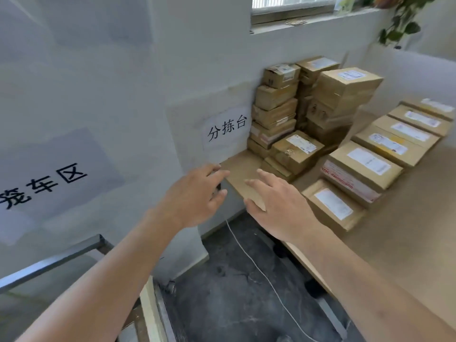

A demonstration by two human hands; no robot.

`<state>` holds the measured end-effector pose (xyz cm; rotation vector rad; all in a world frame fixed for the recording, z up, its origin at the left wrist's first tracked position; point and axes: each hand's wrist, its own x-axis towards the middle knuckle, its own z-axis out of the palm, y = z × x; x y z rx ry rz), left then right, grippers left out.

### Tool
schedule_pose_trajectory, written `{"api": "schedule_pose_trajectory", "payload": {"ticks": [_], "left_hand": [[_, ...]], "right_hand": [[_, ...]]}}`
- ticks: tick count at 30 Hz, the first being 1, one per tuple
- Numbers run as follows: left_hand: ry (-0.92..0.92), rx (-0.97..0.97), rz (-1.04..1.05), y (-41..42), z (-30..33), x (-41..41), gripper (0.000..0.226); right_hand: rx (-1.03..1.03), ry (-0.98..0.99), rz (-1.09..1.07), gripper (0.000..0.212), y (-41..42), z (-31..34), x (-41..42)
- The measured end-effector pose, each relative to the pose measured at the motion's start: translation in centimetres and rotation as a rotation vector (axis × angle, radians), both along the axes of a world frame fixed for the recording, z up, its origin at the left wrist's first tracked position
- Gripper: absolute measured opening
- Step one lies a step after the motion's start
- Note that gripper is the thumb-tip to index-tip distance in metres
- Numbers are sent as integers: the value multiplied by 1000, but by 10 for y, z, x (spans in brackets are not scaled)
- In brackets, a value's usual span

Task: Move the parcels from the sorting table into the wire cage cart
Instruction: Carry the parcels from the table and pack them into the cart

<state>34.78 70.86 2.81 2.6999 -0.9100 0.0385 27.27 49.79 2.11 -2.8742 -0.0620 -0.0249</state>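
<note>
Bare strip of bench at the far-left corner, between the wall and the nearest cardboard parcels; both hands hover there, fingers spread, nothing held: left hand, right hand. Right of it a row of flat labelled boxes runs near to far, touching side by side. Far corner blocked by tall parcel stacks against the wall. Right part of bench bare. Open floor left of bench edge, loose white cord across it. Metal rail near left.
</note>
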Motion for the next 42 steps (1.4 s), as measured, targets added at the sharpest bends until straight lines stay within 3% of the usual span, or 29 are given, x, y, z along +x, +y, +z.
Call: {"api": "schedule_pose_trajectory", "payload": {"ticks": [9, 21, 33, 42], "left_hand": [[-6, 9, -185, -151, -13, -6, 53], [37, 25, -246, -319, -35, -8, 53], [126, 139, -314, -437, -92, 78, 58], [141, 204, -337, -462, -151, 138, 67]], "right_hand": [[15, 52, -205, 54, -129, -9, -45], [48, 97, -354, 54, -288, -39, -56], [151, 179, -555, 52, -392, -78, 31], [140, 232, -737, 54, -446, -114, 110]]}}
